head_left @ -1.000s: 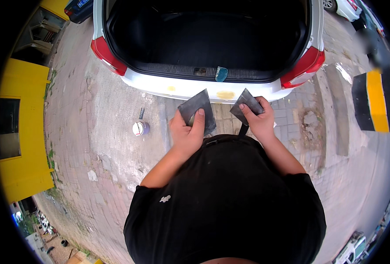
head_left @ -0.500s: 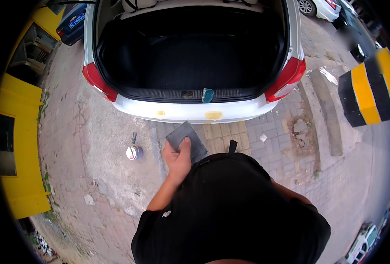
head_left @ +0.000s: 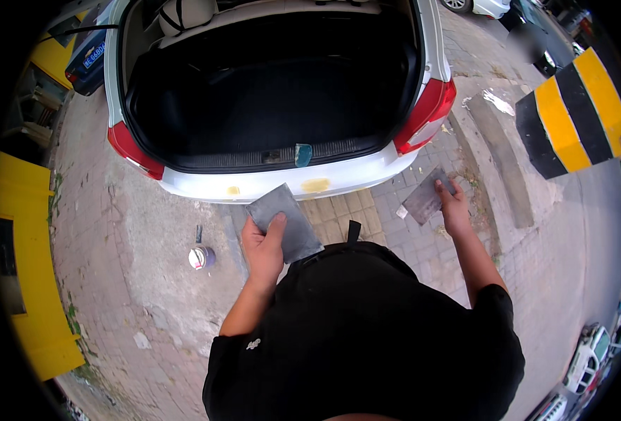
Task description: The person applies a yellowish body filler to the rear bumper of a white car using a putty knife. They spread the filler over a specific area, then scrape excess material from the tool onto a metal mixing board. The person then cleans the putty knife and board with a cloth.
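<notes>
My left hand (head_left: 262,247) grips a flat dark grey rectangular sheet (head_left: 293,221), thumb on top, in front of the white rear bumper (head_left: 272,188). Out to the right, my right hand (head_left: 456,210) pinches a similar but browner, thinner-looking rectangular sheet (head_left: 421,202) above the paving. What exactly the two sheets are made of cannot be told. On the bumper are a larger yellowish patch (head_left: 316,185) and a smaller yellowish patch (head_left: 234,191); neither sheet appears to touch them. A teal piece (head_left: 302,155) lies over the boot sill.
The car's boot (head_left: 268,105) stands open. On the ground to the left are a small can (head_left: 201,257) and a dark-ended tool (head_left: 199,234). A yellow-and-black striped block (head_left: 577,112) rises at the right, beside a kerb (head_left: 507,168). A yellow structure (head_left: 26,266) borders the left.
My right hand, hidden before, now reaches out at the right with a sheet in it. The left hand keeps its sheet. The whole view has shifted, with the car further left.
</notes>
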The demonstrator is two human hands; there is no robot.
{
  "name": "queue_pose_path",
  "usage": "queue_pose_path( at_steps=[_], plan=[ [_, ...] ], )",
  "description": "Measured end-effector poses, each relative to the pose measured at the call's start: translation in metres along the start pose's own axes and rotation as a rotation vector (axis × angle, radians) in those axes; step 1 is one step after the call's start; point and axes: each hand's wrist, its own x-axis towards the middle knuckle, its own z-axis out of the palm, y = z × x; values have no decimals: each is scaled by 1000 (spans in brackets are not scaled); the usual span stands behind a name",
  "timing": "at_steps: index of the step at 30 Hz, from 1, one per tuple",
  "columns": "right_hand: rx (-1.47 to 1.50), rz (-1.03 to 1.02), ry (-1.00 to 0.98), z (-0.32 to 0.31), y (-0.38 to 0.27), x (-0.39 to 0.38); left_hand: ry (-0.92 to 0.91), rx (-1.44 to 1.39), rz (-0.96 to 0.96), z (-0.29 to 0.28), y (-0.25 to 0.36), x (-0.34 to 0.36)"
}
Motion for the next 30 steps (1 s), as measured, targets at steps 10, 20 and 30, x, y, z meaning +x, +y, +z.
queue_pose_path(
  at_steps=[10,20,30],
  plan=[
    [933,-177,-535,133,-55,-98,-26,-210,-52,51,12,0],
    [808,163,-1058,114,-69,-113,-94,54,144,44,24,-7],
    [457,-140,-1148,117,-66,-112,-163,292,116,45,30,-14]
  ],
)
